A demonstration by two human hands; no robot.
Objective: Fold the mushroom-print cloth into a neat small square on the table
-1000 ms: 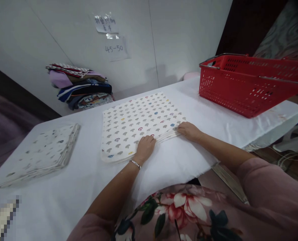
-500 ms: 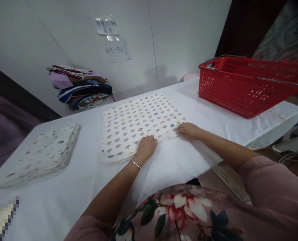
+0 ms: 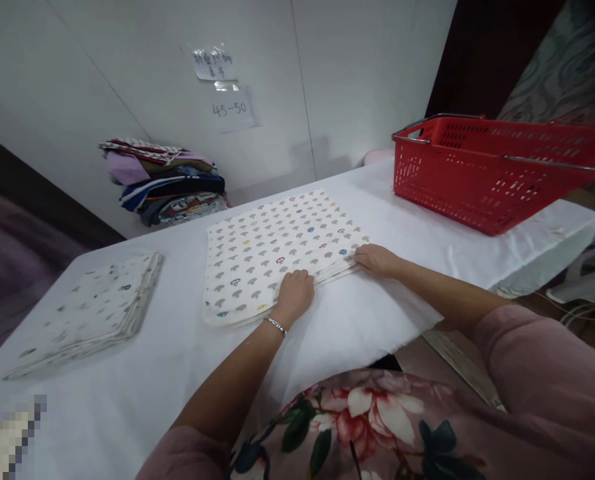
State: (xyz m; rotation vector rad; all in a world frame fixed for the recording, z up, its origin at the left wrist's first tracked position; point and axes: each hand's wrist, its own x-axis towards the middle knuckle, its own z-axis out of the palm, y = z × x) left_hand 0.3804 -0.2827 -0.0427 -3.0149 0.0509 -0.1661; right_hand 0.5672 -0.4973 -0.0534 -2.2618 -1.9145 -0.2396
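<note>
A white cloth with small grey and coloured prints (image 3: 272, 247) lies folded in layers on the white-covered table (image 3: 177, 373). My left hand (image 3: 296, 293) grips its near edge around the middle, fingers curled over the layers, with a bracelet at the wrist. At the cloth's near right corner, my right hand (image 3: 375, 260) pinches the same edge. The fingertips of both hands are partly hidden by the fabric. To the left rests another folded stack of white printed cloth (image 3: 90, 307), touched by neither hand.
A red plastic basket (image 3: 477, 173) stands at the table's back right. Past the far left edge is a pile of folded fabrics (image 3: 170, 180) by the wall. Two paper signs (image 3: 232, 108) hang on the wall. Part of a white stool (image 3: 587, 280) shows at right.
The camera view has shifted slightly. My left hand has slid a little along the near edge of the cloth to the right; my right hand keeps its place at the corner.
</note>
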